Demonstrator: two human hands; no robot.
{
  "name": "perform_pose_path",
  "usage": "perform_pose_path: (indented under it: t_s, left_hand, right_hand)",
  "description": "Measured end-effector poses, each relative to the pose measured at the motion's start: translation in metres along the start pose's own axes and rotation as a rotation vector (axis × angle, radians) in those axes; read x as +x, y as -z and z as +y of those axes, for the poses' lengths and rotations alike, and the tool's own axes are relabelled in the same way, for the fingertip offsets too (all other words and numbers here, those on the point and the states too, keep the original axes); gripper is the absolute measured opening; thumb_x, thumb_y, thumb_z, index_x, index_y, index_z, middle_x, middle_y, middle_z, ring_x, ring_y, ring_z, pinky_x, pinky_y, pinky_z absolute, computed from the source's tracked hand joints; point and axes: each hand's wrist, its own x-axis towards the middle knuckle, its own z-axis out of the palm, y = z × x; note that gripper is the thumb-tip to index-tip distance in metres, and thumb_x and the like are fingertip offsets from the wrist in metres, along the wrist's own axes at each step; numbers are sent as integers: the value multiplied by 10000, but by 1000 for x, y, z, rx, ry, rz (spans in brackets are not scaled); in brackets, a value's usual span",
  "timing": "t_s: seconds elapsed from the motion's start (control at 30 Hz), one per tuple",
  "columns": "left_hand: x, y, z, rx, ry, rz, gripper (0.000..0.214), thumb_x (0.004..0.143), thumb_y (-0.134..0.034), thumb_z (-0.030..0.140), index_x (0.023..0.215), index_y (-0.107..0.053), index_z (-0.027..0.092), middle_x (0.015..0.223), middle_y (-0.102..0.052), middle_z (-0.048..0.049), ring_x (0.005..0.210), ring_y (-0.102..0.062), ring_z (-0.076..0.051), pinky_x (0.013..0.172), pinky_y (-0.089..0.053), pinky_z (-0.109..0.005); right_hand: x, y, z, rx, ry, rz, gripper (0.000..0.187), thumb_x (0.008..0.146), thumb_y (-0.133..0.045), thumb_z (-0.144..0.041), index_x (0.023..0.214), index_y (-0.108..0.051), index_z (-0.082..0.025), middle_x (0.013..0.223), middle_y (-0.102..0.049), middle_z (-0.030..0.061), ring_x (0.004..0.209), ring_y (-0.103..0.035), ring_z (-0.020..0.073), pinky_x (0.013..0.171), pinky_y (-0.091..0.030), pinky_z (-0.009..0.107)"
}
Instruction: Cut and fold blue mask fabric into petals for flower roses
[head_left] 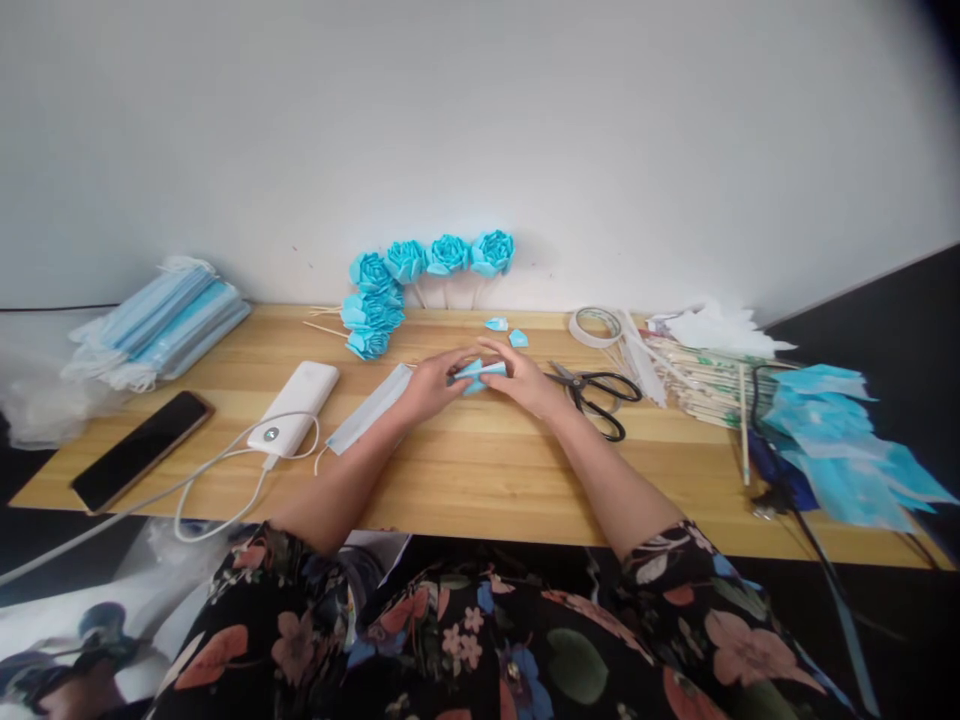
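- At the bottom edge, black floral sleeves (285, 600), bare forearms reaching forward over a wooden table (465, 500).
- Near left, a dark-screened phone (142, 450) lying at a slant; beside it, a white power bank (296, 400) with a white cable (150, 508) plugged in.
- Near right, a loose heap of blue scraps (832, 440) at the table's end.
- At centre, left hand (435, 385) and right hand (525, 380) close together, both grasping one small blue piece (480, 375) between the fingers, above the table.
- Just beside the left forearm, a flat mask (371, 408); near the right wrist, black-handled scissors (577, 382).
- Further right, a pile of sticks (701, 390).
- Beyond the hands, two blue cutouts (518, 339); to their right, a tape roll (577, 332).
- Far left, stacked masks (169, 315).
- Furthest, blue flowers (448, 255) on thin stems, some against a pale wall (480, 120).
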Motion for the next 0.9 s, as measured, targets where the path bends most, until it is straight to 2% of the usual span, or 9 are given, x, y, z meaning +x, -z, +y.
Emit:
perform_pose_path:
  t_s: [0.07,0.17,0.23,0.3,0.4,0.47,0.67,0.77,0.9]
  left_hand:
    - [1,12,2,32,-55,-50,522,827,-648,247,1342,-613,169,1144,-723,-95,975,-661,-210,909,-496,-327]
    - [-1,43,-2,197,14,9,493,864,-618,298,1335,-615,155,1114,-724,-107,908,-654,-211,835,-489,-313]
    - [-8,65,-5,400,106,38,416,872,-608,299,1265,-657,169,1059,-735,-109,890,-651,-230,790,-467,-310]
    - [-18,81,-8,613,202,21,280,902,-569,339,1077,-720,180,938,-735,-116,843,-651,-255,721,-436,-309]
    - [-32,88,-12,798,332,-15,258,898,-572,414,876,-701,191,763,-695,-110,736,-637,-258,636,-382,-294]
    - [-37,84,-16,827,389,-51,229,847,-636,416,804,-666,193,703,-667,-96,695,-622,-247,604,-346,-282]
    - [-38,74,-29,544,314,-33,133,791,-608,223,665,-573,200,672,-629,-53,627,-539,-189,590,-301,-286]
    - [-34,74,-21,208,255,-41,121,794,-594,297,729,-568,198,695,-612,-18,649,-518,-167,601,-335,-269]
    - [-26,75,1,-138,209,-38,230,823,-574,414,814,-543,186,696,-548,14,642,-476,-132,595,-344,-252]
  right_hand:
    - [-2,4,-8,-8,-8,19,591,829,-645,-324,1405,-559,-226,1098,-715,52,910,-672,210,835,-542,351]
    - [-11,19,-21,-38,-29,1,585,837,-626,-332,1409,-561,-229,1012,-718,33,855,-666,204,772,-539,329]
    - [-21,32,-27,-116,-53,-101,577,858,-611,-349,1423,-552,-249,972,-726,20,809,-671,204,719,-540,321]
    - [-31,42,-31,-280,-70,-215,531,862,-614,-347,1384,-595,-258,940,-746,21,799,-689,227,722,-554,353]
    - [-40,45,-34,-518,-9,-119,468,861,-651,-349,1321,-642,-265,1153,-746,70,1040,-694,308,913,-544,482]
    - [-41,39,-37,-540,46,-17,431,904,-613,-357,1325,-630,-265,1272,-705,86,1172,-656,319,1008,-503,527]
    - [-28,2,-50,-500,137,-129,428,930,-611,-339,1351,-607,-265,1372,-650,89,1262,-615,306,1067,-483,529]
    - [-22,-10,-46,-401,105,-117,596,906,-654,-340,1474,-485,-279,1418,-611,103,1289,-594,303,1071,-481,530]
    - [-17,-12,-37,-78,-22,-119,838,847,-722,-400,1567,-315,-269,1452,-563,156,1300,-576,313,1025,-515,527]
